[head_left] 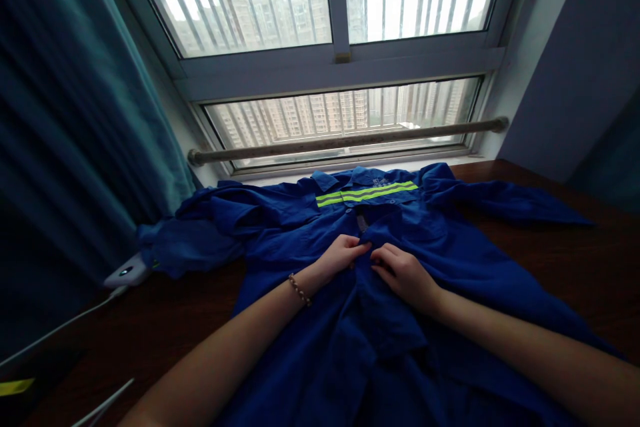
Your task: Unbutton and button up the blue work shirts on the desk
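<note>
A blue work jacket (310,233) with a collar, buttons and a yellow-and-grey reflective stripe (367,194) lies spread out, front side up. Its front is partly open below the stripe, where a grey patch shows inside. My left hand (345,252), with a beaded bracelet (299,289) on the wrist, pinches the front edge of the jacket. Close by on the right, my right hand (403,273) has its fingers curled and pressed together on the other side of the same edge. Whatever lies between the fingertips is too small to make out.
The jacket rests on a dark brown wooden surface (200,307). Beyond it are a barred window (345,110) and a horizontal rail (345,142). A blue curtain (100,113) hangs at left, near a white device (127,272) with a cable (60,330).
</note>
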`<state>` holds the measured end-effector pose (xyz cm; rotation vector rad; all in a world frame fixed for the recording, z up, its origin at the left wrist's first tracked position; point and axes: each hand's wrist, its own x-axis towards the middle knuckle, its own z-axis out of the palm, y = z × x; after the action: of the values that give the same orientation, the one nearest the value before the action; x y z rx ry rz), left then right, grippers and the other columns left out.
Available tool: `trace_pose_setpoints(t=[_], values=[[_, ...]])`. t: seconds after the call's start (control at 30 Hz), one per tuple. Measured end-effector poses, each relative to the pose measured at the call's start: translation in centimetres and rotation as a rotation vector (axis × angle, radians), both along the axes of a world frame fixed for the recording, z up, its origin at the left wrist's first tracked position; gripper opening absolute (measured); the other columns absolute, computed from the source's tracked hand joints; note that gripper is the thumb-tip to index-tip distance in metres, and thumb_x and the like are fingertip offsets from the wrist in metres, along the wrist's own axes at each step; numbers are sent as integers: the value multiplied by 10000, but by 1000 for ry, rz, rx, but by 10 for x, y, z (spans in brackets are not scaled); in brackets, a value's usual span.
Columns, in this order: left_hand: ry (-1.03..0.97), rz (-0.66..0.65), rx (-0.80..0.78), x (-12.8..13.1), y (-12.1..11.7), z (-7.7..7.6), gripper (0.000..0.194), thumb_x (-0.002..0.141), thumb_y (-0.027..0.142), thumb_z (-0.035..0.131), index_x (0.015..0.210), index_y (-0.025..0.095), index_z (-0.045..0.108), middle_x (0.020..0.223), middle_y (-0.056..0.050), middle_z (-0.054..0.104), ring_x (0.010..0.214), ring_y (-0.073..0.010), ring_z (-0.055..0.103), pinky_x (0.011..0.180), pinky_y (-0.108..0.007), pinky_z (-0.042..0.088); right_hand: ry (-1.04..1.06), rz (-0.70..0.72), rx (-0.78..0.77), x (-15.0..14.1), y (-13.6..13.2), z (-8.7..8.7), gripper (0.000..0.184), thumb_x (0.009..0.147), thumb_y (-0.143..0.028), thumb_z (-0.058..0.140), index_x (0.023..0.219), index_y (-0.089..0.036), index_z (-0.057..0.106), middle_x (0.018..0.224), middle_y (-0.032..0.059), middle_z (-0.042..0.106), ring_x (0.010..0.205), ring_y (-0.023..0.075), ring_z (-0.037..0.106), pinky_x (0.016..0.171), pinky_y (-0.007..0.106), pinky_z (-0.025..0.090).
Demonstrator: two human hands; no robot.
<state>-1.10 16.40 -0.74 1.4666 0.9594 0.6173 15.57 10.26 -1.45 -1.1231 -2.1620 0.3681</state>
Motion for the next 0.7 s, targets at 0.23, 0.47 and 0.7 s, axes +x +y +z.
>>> trace_pose_setpoints(t=[0.23, 0.47, 0.7], values=[[13, 35, 28, 3, -1, -1, 370, 648, 481, 588, 622, 113, 561, 478, 37, 495, 393, -58, 398, 399, -194, 278, -113, 22, 55, 3, 1, 0, 141, 845, -230, 434, 932, -182, 534, 853, 31, 587, 779, 137, 565, 702, 236, 434], [-78, 56, -24, 1, 0, -7, 413, 600, 523, 604, 604, 115, 538, 461, 41, 469, 387, -52, 359, 400, -197, 229, -370, 26, 232, -8, 3, 17, 188, 866, -237, 379, 938, -161, 535, 815, 40, 588, 712, 137, 564, 616, 233, 430], [-99, 124, -7, 4, -1, -3, 440, 543, 522, 640, 508, 121, 461, 430, 62, 395, 395, -33, 295, 401, -194, 165, -513, 13, 512, -24, -2, 14, 198, 837, -132, 396, 944, -119, 562, 854, 85, 549, 784, 176, 489, 681, 282, 436]])
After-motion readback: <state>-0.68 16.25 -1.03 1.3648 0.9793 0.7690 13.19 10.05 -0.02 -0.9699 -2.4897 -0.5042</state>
